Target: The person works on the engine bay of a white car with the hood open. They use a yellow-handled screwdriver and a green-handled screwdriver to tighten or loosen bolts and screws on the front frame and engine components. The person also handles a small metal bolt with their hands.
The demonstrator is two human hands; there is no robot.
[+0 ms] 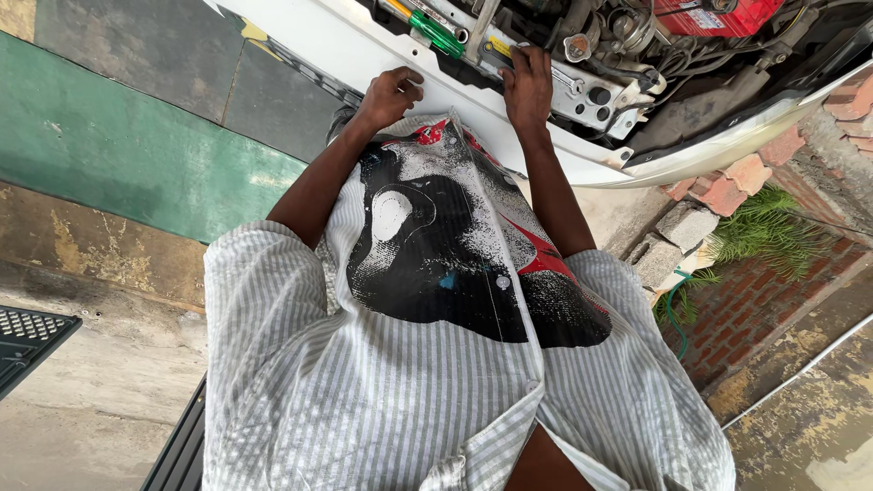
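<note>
My left hand (391, 91) rests on the white front edge of a car (364, 55) with its fingers curled in and nothing visible in it. My right hand (529, 86) lies on the metal panel (591, 100) at the front of the open engine bay. Its fingertips reach a yellow-handled tool (496, 45), and whether they grip it is hidden. A silver spanner (568, 82) lies just right of that hand. A green-handled screwdriver (436, 35) lies on the panel between my hands. My striped shirt with a black, white and red print (455, 245) fills the middle.
The engine bay holds a red battery (718, 14), a round metal cap (577, 45), hoses and wires. Loose bricks and stones (709, 195) and a green plant (764, 232) lie at the right. Green-painted floor (118, 155) is at the left, with a black ribbed mat (27, 336).
</note>
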